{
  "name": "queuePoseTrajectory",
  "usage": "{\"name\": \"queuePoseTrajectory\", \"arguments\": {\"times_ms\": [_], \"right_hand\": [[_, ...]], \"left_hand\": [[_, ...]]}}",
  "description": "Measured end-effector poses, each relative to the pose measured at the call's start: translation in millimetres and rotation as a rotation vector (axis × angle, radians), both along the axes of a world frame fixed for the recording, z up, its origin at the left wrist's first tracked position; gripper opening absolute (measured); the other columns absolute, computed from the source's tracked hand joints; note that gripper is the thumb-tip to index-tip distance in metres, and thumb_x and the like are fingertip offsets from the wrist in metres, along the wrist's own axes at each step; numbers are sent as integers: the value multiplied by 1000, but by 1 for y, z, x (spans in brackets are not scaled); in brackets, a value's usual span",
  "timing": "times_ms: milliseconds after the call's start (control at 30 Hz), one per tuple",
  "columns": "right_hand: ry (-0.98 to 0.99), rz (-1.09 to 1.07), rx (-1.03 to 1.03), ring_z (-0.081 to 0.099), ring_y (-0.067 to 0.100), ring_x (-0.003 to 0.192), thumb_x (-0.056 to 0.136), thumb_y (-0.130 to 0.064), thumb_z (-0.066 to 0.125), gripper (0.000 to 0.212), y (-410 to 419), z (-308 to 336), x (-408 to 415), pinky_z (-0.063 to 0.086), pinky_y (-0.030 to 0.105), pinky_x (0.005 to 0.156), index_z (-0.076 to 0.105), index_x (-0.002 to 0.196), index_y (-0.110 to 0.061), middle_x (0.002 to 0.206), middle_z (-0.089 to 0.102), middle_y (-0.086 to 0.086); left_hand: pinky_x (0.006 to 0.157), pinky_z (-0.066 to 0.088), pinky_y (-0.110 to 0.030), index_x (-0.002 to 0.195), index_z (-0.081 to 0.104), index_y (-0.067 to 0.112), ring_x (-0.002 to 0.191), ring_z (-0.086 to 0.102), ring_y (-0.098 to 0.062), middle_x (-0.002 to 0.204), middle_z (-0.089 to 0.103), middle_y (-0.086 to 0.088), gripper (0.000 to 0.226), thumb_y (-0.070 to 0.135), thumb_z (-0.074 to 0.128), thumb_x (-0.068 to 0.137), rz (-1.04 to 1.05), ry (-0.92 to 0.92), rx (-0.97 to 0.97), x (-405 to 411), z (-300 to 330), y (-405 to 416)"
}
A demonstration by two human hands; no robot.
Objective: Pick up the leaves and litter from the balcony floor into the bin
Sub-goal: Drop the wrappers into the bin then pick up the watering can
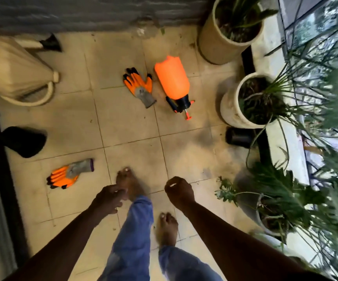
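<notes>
I look straight down at the tiled balcony floor. My left hand and my right hand hang in front of me above my bare feet, fingers loosely curled, holding nothing. Small bits of litter and a green leaf scrap lie at the foot of the far wall. Tiny dark specks dot the tiles. No bin is recognisable in view.
One orange work glove lies beside an orange pressure sprayer, another glove at lower left. A beige watering can and a black object sit left. Plant pots and a small black pot line the right.
</notes>
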State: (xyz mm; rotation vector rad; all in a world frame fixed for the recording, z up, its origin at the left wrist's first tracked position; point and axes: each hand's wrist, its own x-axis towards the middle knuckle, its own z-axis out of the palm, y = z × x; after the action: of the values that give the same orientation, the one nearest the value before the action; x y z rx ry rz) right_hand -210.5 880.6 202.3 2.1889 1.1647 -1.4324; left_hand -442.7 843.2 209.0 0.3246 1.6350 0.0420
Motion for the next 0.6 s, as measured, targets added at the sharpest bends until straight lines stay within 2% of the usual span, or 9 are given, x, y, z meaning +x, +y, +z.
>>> {"name": "queuePoseTrajectory", "arguments": {"times_ms": [100, 267, 367, 433, 467, 500, 533, 600], "right_hand": [[19, 34, -4, 70, 15, 95, 89, -29, 62, 17, 24, 6, -21, 52, 23, 81, 71, 103, -24, 98, 76, -3], [39, 130, 42, 67, 12, 78, 91, -29, 60, 20, 90, 1, -48, 45, 14, 62, 71, 108, -25, 100, 74, -3], [26, 136, 91, 69, 20, 94, 95, -31, 60, 21, 138, -20, -48, 44, 20, 72, 71, 110, -22, 109, 74, 0], [14, 25, 88, 71, 29, 96, 91, -49, 60, 33, 167, -39, -44, 53, 30, 77, 73, 99, -21, 102, 76, 4], [26, -65, 65, 72, 32, 92, 84, -59, 59, 42, 181, -52, -41, 58, 40, 79, 72, 91, -19, 97, 77, 8], [54, -184, 44, 72, 35, 87, 78, -61, 61, 45, 192, -68, -37, 60, 47, 79, 70, 84, -17, 94, 76, 13], [98, -305, 7, 71, 35, 82, 79, -55, 65, 39, 204, -83, -34, 61, 48, 76, 68, 81, -16, 96, 76, 18], [174, -541, -52, 69, 31, 78, 94, -36, 63, 25, 225, -105, -31, 59, 42, 69, 65, 90, -11, 103, 73, 22]], "left_hand": [[71, 51, -32, 118, 67, 15, 88, 69, -27, 106, 74, -11, 22, 25, 56, 102, -2, -2, 2, -21, 8, 27], [81, 55, -38, 112, 69, 20, 96, 70, -27, 104, 74, -10, 24, 36, 64, 95, -1, 13, 9, -52, 8, 75], [76, 51, -34, 114, 68, 16, 92, 67, -25, 105, 74, -9, 21, 29, 56, 102, 28, 19, 20, -61, -7, 103], [74, 49, -31, 116, 67, 13, 95, 65, -28, 107, 72, -10, 22, 26, 54, 104, 64, 12, 23, -63, -15, 121], [77, 49, -31, 118, 66, 12, 100, 65, -30, 109, 72, -10, 24, 26, 54, 104, 73, 7, 23, -63, -21, 130], [82, 50, -33, 121, 66, 11, 106, 65, -32, 112, 71, -11, 25, 26, 53, 104, 83, -1, 24, -63, -27, 138], [86, 50, -35, 122, 65, 11, 110, 64, -34, 114, 71, -12, 26, 25, 53, 104, 98, -11, 22, -62, -36, 146], [90, 49, -37, 123, 65, 11, 112, 63, -34, 117, 70, -13, 26, 24, 51, 105, 129, -22, 31, -59, -53, 157]]}}
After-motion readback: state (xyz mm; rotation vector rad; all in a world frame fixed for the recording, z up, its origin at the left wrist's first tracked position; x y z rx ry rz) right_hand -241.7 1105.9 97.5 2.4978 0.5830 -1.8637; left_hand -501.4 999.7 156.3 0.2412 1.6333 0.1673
